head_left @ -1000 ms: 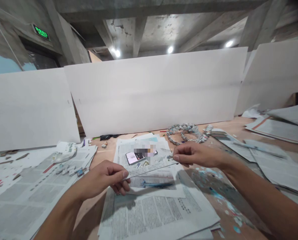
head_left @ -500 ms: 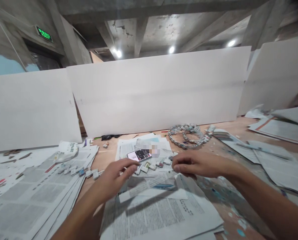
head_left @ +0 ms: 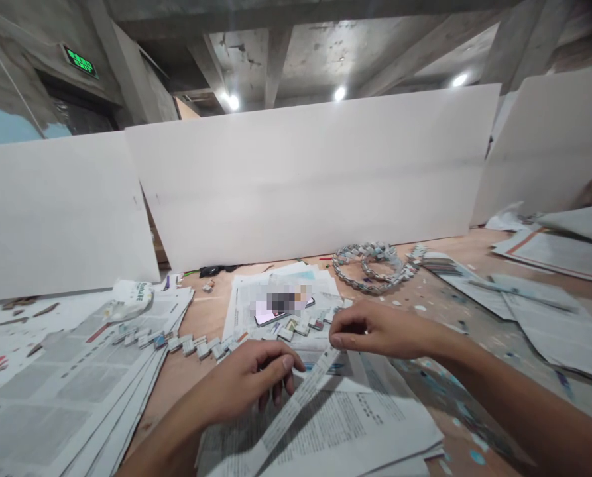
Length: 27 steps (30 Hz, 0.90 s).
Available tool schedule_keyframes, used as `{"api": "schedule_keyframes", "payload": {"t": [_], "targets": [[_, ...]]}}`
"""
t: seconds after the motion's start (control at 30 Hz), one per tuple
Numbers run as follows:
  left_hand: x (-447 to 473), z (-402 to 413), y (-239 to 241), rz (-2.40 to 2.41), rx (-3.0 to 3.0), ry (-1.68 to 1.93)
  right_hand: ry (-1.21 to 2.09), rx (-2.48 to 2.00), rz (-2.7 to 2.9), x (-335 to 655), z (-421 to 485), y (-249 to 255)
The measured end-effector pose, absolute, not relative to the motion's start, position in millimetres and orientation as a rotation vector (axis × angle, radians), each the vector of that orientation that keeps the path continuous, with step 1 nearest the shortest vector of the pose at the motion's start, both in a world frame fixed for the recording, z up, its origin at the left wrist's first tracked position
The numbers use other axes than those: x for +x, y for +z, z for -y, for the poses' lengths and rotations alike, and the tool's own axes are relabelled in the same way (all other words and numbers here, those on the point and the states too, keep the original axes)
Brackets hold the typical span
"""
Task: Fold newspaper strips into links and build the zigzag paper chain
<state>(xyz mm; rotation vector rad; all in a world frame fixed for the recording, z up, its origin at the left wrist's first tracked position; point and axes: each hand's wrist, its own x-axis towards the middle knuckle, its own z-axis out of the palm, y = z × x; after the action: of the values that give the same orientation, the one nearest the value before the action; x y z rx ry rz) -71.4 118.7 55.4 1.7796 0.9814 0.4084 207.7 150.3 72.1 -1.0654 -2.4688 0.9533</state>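
Observation:
A long folded newspaper strip (head_left: 296, 405) runs diagonally from the lower centre up to my right hand (head_left: 375, 329), which pinches its upper end. My left hand (head_left: 253, 382) rests on the strip's middle with fingers curled and pressed down on it. Both hands are above a stack of newspaper sheets (head_left: 335, 424) on the wooden table (head_left: 186, 371). Just behind my hands lies a chain of small folded paper links (head_left: 201, 346) and a phone (head_left: 283, 308) on more newspaper.
A coiled woven paper chain (head_left: 372, 265) lies behind the phone. Newspaper piles cover the table's left side (head_left: 61, 391) and right side (head_left: 549, 311). White boards (head_left: 305, 179) stand upright along the far edge. A crumpled white bag (head_left: 129, 298) sits at the left.
The strip has swung from lying across to running diagonally toward me. My left hand slid down along it and now presses its middle; my right hand kept the upper end.

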Motion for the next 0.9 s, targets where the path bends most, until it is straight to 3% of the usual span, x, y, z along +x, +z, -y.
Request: {"api": "schedule_keyframes", "payload": {"t": [0.33, 0.6, 0.9], "targets": [[-62, -120, 46, -0.994, 1.569, 0.526, 1.163, -1.126, 1.983, 190, -151, 58], [-51, -124, 28, -1.011, 1.376, 0.739, 1.662, -1.053, 1.654, 153, -135, 27], [-48, -120, 33, -0.902, 1.300, 0.776, 1.742, -0.942, 1.421, 148, -131, 26]]}}
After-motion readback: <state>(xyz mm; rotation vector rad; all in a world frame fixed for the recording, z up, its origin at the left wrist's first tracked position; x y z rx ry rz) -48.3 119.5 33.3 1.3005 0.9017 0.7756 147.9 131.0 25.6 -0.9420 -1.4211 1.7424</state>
